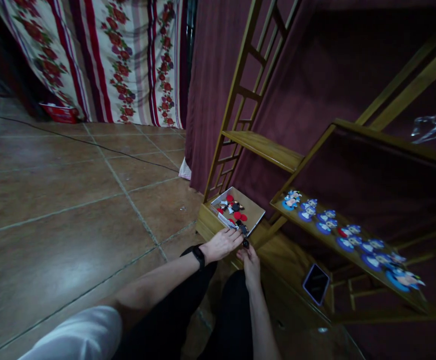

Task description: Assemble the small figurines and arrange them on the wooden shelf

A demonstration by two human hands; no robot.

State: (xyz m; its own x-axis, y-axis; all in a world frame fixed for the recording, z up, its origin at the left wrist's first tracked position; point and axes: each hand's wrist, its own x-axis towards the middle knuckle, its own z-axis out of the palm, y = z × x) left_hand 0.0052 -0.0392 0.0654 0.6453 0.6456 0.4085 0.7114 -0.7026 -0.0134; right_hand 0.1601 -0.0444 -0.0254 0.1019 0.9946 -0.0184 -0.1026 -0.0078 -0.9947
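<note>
A shallow white cardboard box (257, 212) holds several small figurines and red round discs (237, 215). At its near edge, my left hand (223, 245), with a black band on the wrist, has curled fingers closed at a small dark-grey figurine (244, 229); the thumb is hidden. Just beside it, my right hand (251, 260) is closed in a pinch at a small black round piece (245, 243). The two hands are close together, and the piece lies between their fingertips. Its finer details are too small to make out.
The box rests on a low wooden shelf unit (206, 220). Along a higher shelf (278, 202) at right stand several blue-and-white figurines (326, 222). A phone (316, 284) lies on the lower board. Clear plastic (435, 125) sits at upper right. A cable (90, 143) crosses the tiled floor.
</note>
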